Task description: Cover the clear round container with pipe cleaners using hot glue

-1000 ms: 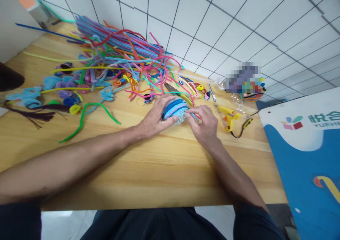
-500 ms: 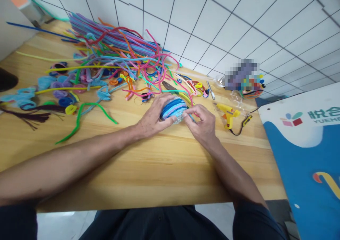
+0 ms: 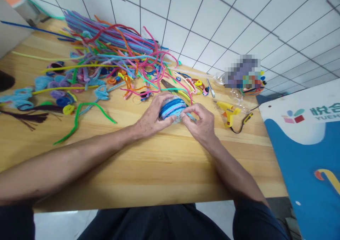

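Observation:
A ball (image 3: 172, 108) striped with dark blue, light blue and lilac pipe cleaners sits above the middle of the table; its lower edge looks clear and uncovered. My left hand (image 3: 152, 117) is wrapped round its left side, thumb along the lower edge. At the right side of the ball my right hand (image 3: 200, 122) is closed, thumb and forefinger pinched at the end of the stripes. A light blue pipe cleaner (image 3: 192, 118) shows between those fingers; the fingers hide part of it. Just behind the ball lie pliers (image 3: 170, 85) with dark jaws.
A yellow glue gun (image 3: 227, 112) lies to the right, its cable trailing. Heaped pipe cleaners (image 3: 111, 38) and curled pieces cover the back left. A bent green pipe cleaner (image 3: 77, 121) lies left of my hands. Clear balls (image 3: 236, 94) and a pen (image 3: 210, 87) are near the tiled wall.
The view has shifted slightly. My right thumb and forefinger have moved a little on the ball's right edge, and more of the light blue pipe cleaner shows. My left hand keeps its hold.

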Demonstrator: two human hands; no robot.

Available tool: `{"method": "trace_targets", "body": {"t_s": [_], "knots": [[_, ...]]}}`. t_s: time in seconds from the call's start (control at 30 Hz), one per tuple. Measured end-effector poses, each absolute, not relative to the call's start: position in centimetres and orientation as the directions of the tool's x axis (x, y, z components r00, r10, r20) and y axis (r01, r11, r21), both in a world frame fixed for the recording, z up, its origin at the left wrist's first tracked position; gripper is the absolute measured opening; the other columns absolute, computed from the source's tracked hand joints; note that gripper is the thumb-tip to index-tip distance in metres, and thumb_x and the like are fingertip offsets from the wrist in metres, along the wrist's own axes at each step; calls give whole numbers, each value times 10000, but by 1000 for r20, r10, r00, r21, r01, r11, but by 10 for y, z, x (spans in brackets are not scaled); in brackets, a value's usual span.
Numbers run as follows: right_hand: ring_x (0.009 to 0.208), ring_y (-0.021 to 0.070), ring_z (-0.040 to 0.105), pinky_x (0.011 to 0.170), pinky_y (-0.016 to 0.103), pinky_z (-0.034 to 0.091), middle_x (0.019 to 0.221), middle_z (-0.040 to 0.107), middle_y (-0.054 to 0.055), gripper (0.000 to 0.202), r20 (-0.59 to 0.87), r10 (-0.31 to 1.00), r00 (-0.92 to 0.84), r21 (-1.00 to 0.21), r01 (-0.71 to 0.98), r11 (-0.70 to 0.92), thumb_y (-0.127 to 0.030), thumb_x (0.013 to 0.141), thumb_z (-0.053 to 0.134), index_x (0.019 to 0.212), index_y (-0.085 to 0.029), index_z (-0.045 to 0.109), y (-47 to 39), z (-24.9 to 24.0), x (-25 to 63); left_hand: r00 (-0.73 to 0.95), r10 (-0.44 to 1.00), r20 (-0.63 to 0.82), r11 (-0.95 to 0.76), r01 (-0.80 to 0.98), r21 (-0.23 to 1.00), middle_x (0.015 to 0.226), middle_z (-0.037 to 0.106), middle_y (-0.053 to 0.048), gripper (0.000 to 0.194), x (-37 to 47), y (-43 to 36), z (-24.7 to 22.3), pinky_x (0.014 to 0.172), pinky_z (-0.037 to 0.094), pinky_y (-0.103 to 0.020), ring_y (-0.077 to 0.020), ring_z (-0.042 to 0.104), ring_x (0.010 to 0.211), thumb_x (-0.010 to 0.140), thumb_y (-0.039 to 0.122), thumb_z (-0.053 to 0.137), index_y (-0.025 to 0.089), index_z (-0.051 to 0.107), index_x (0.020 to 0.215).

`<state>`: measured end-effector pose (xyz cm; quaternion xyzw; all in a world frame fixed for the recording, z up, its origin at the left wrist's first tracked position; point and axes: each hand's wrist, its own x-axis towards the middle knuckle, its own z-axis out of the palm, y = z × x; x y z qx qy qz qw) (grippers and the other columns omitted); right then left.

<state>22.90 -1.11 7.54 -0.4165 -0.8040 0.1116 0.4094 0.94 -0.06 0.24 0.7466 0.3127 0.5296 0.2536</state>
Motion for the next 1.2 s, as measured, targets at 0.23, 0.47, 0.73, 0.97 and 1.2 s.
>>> {"method": "trace_targets", "body": {"t_s": [0.23,0.47,0.73,0.97,1.2], "knots": [[823,213,773,819,368,627,889,836,5,72,547,774,-318,-534,580,615,-236,939,734,882,-278,724,-12,77,228,245,769,590,-632,156,759,1541,592,-155,630,8,-2,4,1255,516,-609,-362,587,1465,1011,481,777,290,511,1549],[812,211,757,817,372,623,870,829,3,72,505,814,-288,-596,565,570,-245,920,735,858,-273,713,-12,77,229,276,773,571,-623,159,766,1564,588,-153,592,4,-2,6,1279,485,-616,-365,560,1494,1064,553,693,294,506,1561],[806,210,743,836,380,633,864,822,-1,73,491,826,-275,-593,590,549,-251,914,733,850,-279,712,-12,76,228,289,732,617,-671,149,726,1606,567,-164,656,4,2,1,1292,478,-627,-374,545,1529,1048,562,696,296,472,1605],[807,210,742,853,390,637,864,816,-7,74,501,819,-280,-581,592,558,-251,914,737,853,-284,712,-12,75,229,281,736,616,-671,181,719,1592,568,-161,646,5,1,3,1291,479,-628,-365,552,1518,1021,486,731,292,482,1584],[821,213,748,845,377,623,873,819,7,72,492,816,-303,-592,571,569,-262,920,728,852,-274,704,-14,77,227,255,768,587,-634,176,753,1537,604,-150,622,6,-1,5,1246,516,-585,-346,590,1462,1023,531,755,289,507,1539]]}}
